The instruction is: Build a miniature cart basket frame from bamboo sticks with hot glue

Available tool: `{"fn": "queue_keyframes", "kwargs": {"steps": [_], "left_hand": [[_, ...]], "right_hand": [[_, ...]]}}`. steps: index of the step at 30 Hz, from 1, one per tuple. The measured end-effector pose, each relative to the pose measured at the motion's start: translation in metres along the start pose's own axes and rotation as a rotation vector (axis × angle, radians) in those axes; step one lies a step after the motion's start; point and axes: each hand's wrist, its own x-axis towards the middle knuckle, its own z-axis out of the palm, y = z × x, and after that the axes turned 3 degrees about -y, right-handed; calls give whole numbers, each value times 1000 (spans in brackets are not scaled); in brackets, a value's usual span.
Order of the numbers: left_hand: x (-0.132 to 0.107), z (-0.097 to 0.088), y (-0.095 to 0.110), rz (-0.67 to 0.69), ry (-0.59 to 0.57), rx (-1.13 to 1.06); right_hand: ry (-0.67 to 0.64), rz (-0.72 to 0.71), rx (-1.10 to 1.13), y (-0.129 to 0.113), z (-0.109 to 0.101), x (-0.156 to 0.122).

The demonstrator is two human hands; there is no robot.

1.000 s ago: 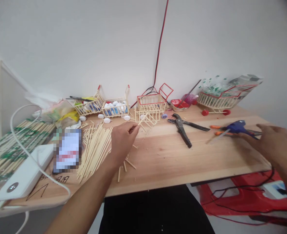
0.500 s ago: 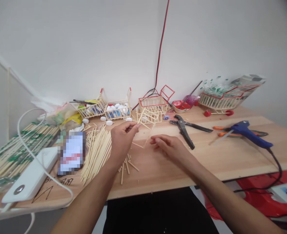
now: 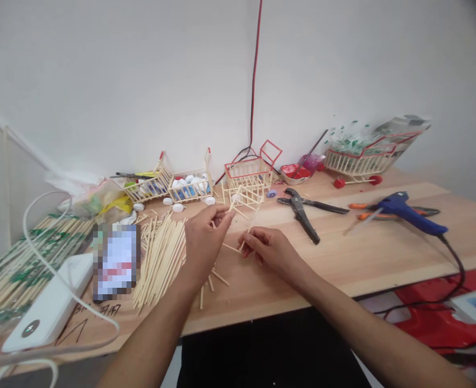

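My left hand is over the wooden table, its fingers pinched on a short wooden stick that points up towards a small unpainted stick frame. My right hand is just to its right, fingers closed on another thin stick that slants up to the right. The two hands are a few centimetres apart. A pile of long sticks lies beside my left hand, with a few short cut pieces beneath it.
Black pliers lie behind my right hand. A blue glue gun with its cord rests at the right, beside orange-handled scissors. Stick baskets and a stick cart line the wall. A phone and white power bank sit left.
My right hand left the glue gun at the far right, crossed to the middle and took hold of a thin stick next to my left hand. The left hand has barely moved.
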Motion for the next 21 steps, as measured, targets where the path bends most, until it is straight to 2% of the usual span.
{"fn": "queue_keyframes", "kwargs": {"steps": [4, 8, 14, 21], "left_hand": [[-3, 2, 2, 257, 114, 226], [-6, 3, 6, 463, 73, 395], [-6, 8, 6, 487, 16, 532], [-6, 15, 2, 484, -32, 541]], "right_hand": [[17, 4, -1, 1, -2, -2], [30, 24, -38, -2, -1, -2], [18, 5, -94, -7, 0, -4], [4, -10, -113, -7, 0, -5]]}}
